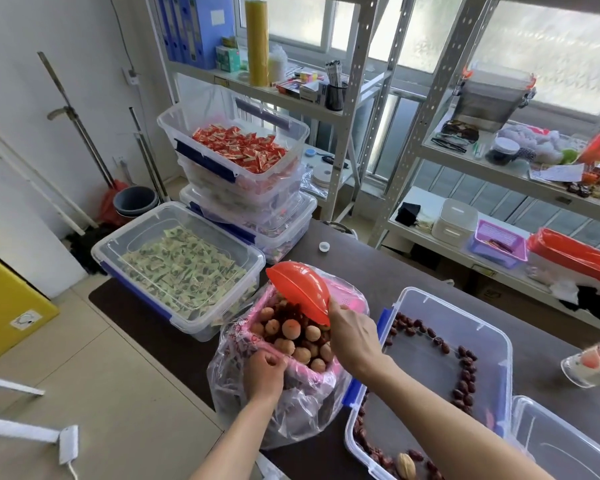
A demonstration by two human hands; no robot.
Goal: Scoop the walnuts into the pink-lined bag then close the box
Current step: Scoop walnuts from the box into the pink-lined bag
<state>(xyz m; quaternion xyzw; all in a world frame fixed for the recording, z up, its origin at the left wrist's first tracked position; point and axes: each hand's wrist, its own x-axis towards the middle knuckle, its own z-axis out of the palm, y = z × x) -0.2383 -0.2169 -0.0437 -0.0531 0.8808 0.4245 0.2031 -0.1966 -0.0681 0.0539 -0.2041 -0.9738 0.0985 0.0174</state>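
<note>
head view: glossy orange scoop (300, 292) tipped over wrinkly walnuts (300, 336).

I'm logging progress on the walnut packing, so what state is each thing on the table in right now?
Orange plastic scoop: tipped over the bag, held by right hand.
Pink-lined clear plastic bag: open, piled with walnuts; left hand grips its rim.
Clear plastic box with blue latches: open, nearly emptied; red dates and one walnut left.
Box of green sachets: lidded.
Box of red sachets: open.
</note>
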